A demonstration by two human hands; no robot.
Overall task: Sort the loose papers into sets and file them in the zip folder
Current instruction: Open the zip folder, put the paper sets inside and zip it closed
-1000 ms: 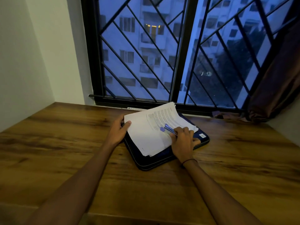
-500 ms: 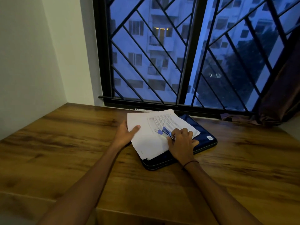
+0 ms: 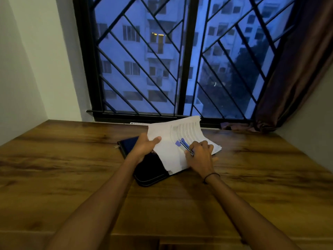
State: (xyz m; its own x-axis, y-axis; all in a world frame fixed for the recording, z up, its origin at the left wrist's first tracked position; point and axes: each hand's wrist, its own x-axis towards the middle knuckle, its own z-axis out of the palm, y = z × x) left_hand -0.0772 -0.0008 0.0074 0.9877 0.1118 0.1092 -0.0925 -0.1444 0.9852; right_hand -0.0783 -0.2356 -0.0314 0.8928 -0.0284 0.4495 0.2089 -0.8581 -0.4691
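Observation:
A stack of white papers [image 3: 167,141], some printed, lies partly over a dark blue zip folder [image 3: 149,170] on the wooden table [image 3: 72,168]. My left hand [image 3: 146,147] grips the stack's left edge, thumb on top, and lifts that side off the folder. My right hand [image 3: 200,154] rests on the papers' right part with curled fingers holding blue pens [image 3: 185,146]. The folder's left and near corners show; the rest is hidden under the papers.
A barred window [image 3: 180,69] runs along the table's far edge, with a brown curtain [image 3: 288,78] bunched at the right. White walls close in on the left and right. Bare wooden tabletop spreads to the left, right and near side.
The stack has shifted right and its left side has risen, uncovering the folder's left half. My left hand moved from resting at the edge to gripping it. The camera tilted down.

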